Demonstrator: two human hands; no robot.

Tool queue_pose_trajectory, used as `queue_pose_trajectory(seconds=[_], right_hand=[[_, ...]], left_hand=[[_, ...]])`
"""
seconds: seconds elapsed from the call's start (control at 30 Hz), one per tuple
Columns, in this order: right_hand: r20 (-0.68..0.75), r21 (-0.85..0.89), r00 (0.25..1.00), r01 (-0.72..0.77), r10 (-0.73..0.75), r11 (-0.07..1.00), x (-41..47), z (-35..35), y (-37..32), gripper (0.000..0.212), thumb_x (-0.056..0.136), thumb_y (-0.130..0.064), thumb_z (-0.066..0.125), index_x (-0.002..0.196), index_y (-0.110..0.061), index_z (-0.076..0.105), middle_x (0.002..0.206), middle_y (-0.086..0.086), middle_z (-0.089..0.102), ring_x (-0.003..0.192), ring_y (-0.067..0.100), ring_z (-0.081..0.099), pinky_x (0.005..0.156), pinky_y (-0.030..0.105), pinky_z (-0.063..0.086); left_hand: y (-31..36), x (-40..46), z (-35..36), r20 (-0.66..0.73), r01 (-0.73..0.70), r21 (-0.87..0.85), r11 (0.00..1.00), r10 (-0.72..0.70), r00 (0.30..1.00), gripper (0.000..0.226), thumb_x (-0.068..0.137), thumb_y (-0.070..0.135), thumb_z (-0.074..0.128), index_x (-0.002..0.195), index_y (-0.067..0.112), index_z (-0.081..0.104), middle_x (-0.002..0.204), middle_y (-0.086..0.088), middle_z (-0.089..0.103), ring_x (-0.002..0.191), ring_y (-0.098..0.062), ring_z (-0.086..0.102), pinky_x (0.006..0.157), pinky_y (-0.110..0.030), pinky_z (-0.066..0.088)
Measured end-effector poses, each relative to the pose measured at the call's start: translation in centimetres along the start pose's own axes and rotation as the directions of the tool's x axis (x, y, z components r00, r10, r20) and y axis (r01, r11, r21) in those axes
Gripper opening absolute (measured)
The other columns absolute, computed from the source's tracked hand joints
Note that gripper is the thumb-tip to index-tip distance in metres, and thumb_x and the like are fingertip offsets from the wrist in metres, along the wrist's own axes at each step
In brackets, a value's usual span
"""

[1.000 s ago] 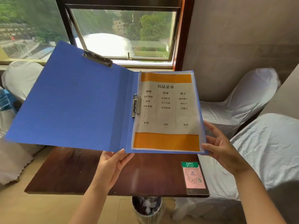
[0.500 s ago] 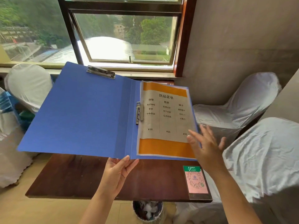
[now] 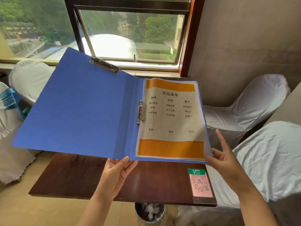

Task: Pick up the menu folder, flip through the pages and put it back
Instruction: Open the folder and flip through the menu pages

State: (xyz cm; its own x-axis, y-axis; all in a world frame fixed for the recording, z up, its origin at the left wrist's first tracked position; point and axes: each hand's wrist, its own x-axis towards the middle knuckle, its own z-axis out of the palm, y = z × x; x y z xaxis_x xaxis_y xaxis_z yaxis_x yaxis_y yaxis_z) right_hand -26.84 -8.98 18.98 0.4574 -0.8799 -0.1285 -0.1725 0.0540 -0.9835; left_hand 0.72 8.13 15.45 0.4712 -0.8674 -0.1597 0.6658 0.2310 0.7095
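Note:
The blue menu folder (image 3: 78,108) hangs open above the dark wooden table (image 3: 78,176). Its right half carries a sleeved drinks page (image 3: 171,118) with orange bands at top and bottom. My left hand (image 3: 117,175) grips the folder's bottom edge at the spine, thumb on top. At the lower right corner my right hand (image 3: 223,159) pinches the clear page sleeve, whose corner lifts slightly off the pages below. A metal clip (image 3: 104,65) sits on the top of the left cover, a second clip (image 3: 141,114) by the spine.
A pink and green QR code stand (image 3: 201,185) lies on the table's near right corner. White-covered chairs (image 3: 244,108) stand to the right and left. A waste bin (image 3: 149,211) sits under the table. A window (image 3: 130,36) is behind.
My right hand slid off the page face to the folder's lower right corner and took hold of the page sleeve. The folder sits lower and tilts more than a second ago.

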Motion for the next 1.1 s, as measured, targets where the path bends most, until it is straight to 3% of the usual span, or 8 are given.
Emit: queue_pose_trajectory(seconds=[0.17, 0.3, 0.47, 0.57, 0.77, 0.87, 1.0, 1.1], right_hand=[[-0.183, -0.277, 0.973, 0.087, -0.141, 0.957, 0.7, 2.3, -1.7, 0.091, 0.063, -0.04, 0.077, 0.132, -0.055, 0.02, 0.1, -0.001, 0.073, 0.097, 0.019, 0.067, 0.074, 0.035, 0.055], [-0.271, -0.828, 0.907, -0.049, -0.323, 0.559, 1.8, 5.0, -2.9, 0.076, 0.079, -0.05, 0.058, 0.144, -0.035, 0.02, 0.155, 0.01, 0.018, 0.143, 0.026, 0.011, 0.108, 0.067, 0.004], [0.045, -0.703, 0.938, 0.273, -0.342, 0.657, 0.2, 11.7, -6.1, 0.057, 0.091, -0.057, 0.017, 0.143, -0.034, 0.014, 0.152, -0.001, 0.029, 0.141, 0.021, 0.02, 0.111, 0.059, -0.003], [0.234, -0.716, 0.897, 0.419, -0.374, 0.558, -1.3, 16.1, -6.3, 0.065, 0.082, -0.067, -0.001, 0.137, -0.036, 0.012, 0.152, 0.001, 0.028, 0.141, 0.022, 0.022, 0.112, 0.059, 0.001], [0.378, -0.771, 0.851, 0.508, -0.366, 0.384, -2.1, 19.6, -4.1, 0.061, 0.087, -0.062, 0.009, 0.142, -0.043, -0.009, 0.159, 0.001, -0.002, 0.143, 0.016, -0.014, 0.106, 0.05, -0.024], [0.392, -0.782, 0.829, 0.529, -0.399, 0.33, -2.3, 19.8, -3.8, 0.062, 0.087, -0.062, 0.01, 0.144, -0.038, 0.011, 0.157, 0.004, 0.014, 0.145, 0.018, 0.001, 0.108, 0.051, -0.021], [0.402, -0.628, 0.758, 0.636, -0.514, 0.448, -2.9, 17.6, -4.3, 0.048, 0.093, -0.048, 0.028, 0.124, -0.022, 0.055, 0.124, -0.002, 0.064, 0.118, 0.012, 0.055, 0.114, 0.053, 0.019], [0.146, -0.62, 0.676, 0.631, -0.722, 0.466, -2.3, 13.9, -4.7, 0.03, 0.09, -0.031, 0.047, 0.11, -0.018, 0.064, 0.107, -0.001, 0.071, 0.102, 0.012, 0.063, 0.109, 0.051, 0.031]], left_hand=[[-1.1, -0.1, 0.1, 0.026, 0.028, -0.057, 0.998, -0.027, 0.999, 0.039, 0.075, 0.003, 0.057, 0.11, 0.019, 0.057, 0.09, -0.013, 0.075, 0.082, -0.026, 0.073, 0.064, -0.035, 0.061], [-1.8, 0.0, 0.7, 0.036, 0.039, -0.093, 0.995, -0.036, 0.999, 0.041, 0.076, 0.002, 0.056, 0.112, 0.022, 0.057, 0.1, -0.015, 0.074, 0.087, -0.029, 0.072, 0.065, -0.036, 0.06], [-2.3, 0.0, 1.5, 0.075, 0.008, -0.064, 0.998, -0.003, 0.997, 0.039, 0.077, -0.001, 0.055, 0.111, 0.018, 0.059, 0.091, -0.012, 0.076, 0.079, -0.024, 0.073, 0.067, -0.034, 0.06], [-2.5, 0.0, 2.2, 0.112, -0.038, 0.018, 0.999, 0.035, 0.993, 0.044, 0.079, 0.001, 0.055, 0.122, 0.009, 0.055, 0.089, -0.013, 0.074, 0.08, -0.024, 0.073, 0.07, -0.035, 0.06], [-2.4, -1.0, 3.5, 0.206, -0.059, 0.075, 0.995, 0.042, 0.978, 0.089, 0.06, 0.047, 0.083, 0.134, 0.02, 0.041, 0.124, -0.001, 0.066, 0.114, -0.021, 0.061, 0.081, -0.032, 0.056], [-2.3, -1.0, 2.9, 0.178, -0.034, 0.103, 0.994, 0.016, 0.984, 0.084, 0.059, 0.045, 0.084, 0.128, 0.014, 0.046, 0.113, -0.003, 0.072, 0.104, -0.02, 0.067, 0.076, -0.03, 0.058], [-2.3, -0.2, 2.1, 0.109, -0.008, -0.025, 1.0, 0.011, 0.994, 0.069, 0.057, 0.022, 0.088, 0.115, 0.001, 0.057, 0.087, -0.015, 0.073, 0.078, -0.023, 0.072, 0.065, -0.03, 0.061], [-2.3, 0.5, 1.3, 0.098, 0.007, -0.17, 0.985, 0.01, 0.995, 0.036, 0.074, -0.002, 0.063, 0.106, 0.013, 0.067, 0.091, -0.013, 0.076, 0.082, -0.024, 0.073, 0.067, -0.034, 0.06]])
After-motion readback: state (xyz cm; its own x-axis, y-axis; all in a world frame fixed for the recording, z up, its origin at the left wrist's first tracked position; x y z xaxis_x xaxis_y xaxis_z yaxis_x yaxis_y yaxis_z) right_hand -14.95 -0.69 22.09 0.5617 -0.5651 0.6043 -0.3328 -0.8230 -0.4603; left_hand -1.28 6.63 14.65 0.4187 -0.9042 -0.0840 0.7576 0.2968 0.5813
